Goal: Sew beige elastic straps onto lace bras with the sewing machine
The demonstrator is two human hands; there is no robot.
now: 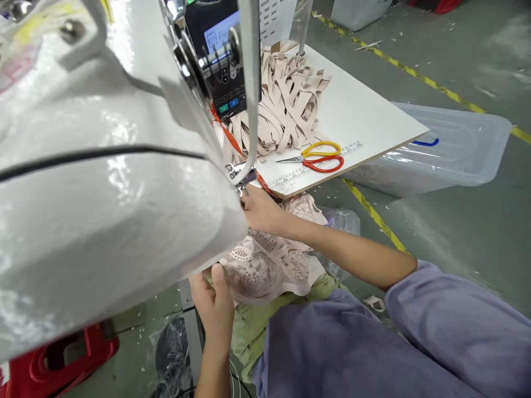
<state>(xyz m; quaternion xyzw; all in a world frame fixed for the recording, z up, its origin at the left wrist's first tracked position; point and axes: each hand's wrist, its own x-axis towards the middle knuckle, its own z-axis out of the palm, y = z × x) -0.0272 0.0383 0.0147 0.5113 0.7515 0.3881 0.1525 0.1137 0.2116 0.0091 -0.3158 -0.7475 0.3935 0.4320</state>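
A beige lace garment (261, 271) lies over my lap and runs up under the head of a white sewing machine (124, 221). My left hand (213, 293) is at the garment's left edge, pinching it between thumb and fingers, with the fingertips partly behind the machine. Close to the metal presser parts (243, 179), my right hand (265, 210) rests on the upper part of the garment; its fingertips are hidden by the machine head.
Scissors with yellow and red handles (321, 157) lie on the white table (373, 121) beside a heap of beige strips (286, 105). A control panel (224, 61) stands behind the needle area. A clear plastic bin (456, 143) is at the right, a red stool (62, 359) lower left.
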